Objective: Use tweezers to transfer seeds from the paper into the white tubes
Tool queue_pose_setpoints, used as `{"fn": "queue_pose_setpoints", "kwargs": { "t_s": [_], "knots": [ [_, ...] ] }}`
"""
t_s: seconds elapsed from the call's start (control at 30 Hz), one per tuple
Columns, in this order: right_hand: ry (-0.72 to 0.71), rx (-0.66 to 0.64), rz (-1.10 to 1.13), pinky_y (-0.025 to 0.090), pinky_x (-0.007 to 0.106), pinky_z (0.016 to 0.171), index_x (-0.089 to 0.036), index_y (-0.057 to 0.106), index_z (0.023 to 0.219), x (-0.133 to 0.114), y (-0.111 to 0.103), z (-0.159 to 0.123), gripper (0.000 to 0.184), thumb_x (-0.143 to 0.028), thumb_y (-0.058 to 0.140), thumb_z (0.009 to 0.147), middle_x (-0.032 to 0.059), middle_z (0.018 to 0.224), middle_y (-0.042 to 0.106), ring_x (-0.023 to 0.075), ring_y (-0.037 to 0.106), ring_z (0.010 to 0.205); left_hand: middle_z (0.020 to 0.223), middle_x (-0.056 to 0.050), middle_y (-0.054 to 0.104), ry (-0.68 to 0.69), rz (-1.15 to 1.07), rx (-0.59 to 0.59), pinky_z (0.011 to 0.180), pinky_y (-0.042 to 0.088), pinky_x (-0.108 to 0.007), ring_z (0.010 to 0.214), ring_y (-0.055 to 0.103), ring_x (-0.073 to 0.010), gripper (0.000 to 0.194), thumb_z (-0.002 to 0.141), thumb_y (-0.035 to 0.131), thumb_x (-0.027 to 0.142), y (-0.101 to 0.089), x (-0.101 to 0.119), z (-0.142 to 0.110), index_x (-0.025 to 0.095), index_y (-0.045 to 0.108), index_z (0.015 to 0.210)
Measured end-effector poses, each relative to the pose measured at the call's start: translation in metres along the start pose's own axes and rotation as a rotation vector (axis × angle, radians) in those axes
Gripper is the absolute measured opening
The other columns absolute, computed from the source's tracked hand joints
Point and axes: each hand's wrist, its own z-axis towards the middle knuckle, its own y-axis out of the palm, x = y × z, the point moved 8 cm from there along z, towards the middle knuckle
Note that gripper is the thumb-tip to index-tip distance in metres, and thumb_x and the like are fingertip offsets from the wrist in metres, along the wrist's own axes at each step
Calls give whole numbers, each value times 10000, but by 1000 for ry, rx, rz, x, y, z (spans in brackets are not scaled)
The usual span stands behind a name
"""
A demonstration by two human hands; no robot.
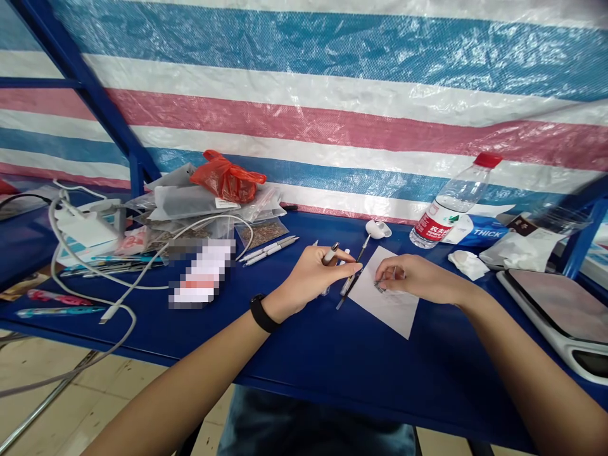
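Note:
My left hand is closed around a silver pen-like tool, its fingertips near a thin dark stick lying at the left edge of a white paper sheet. My right hand rests on the sheet with its fingers pinched over a small dark grey bit. A black band sits on my left wrist. Both hands lie on the blue table.
A small white dish with a stick lies behind the sheet. A water bottle, tissue pack and grey tray stand at the right. Pens, clear bags, a red bag, charger and cables crowd the left.

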Motion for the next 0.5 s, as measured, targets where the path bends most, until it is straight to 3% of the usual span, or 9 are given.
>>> {"fn": "queue_pose_setpoints", "kwargs": {
  "t_s": [0.23, 0.43, 0.5],
  "knots": [
    [-4, 157, 44, 453, 332, 646, -212, 727, 771, 2, -8, -3, 202, -399, 659, 736, 60, 790, 713, 222, 618, 715, 580, 30, 466, 22, 15, -28, 517, 249, -248, 546, 383, -89, 278, 728, 799, 434, 3, 3, -1, 159, 760, 717],
    [-115, 380, 549, 485, 327, 692, -212, 711, 703, -4, -22, -14, 240, -407, 843, 657, 17, 734, 686, 182, 622, 715, 499, 62, 408, -6, -51, -74, 488, 272, -241, 480, 354, -77, 264, 729, 813, 424, 7, 4, -4, 166, 769, 760],
    [-132, 427, 726, 497, 316, 689, -227, 758, 775, -8, -21, -17, 280, -414, 901, 623, 4, 744, 682, 155, 605, 693, 507, 60, 433, -16, -51, -89, 493, 291, -235, 488, 375, -78, 288, 715, 832, 441, 9, 2, -5, 166, 777, 782]
  ]
}}
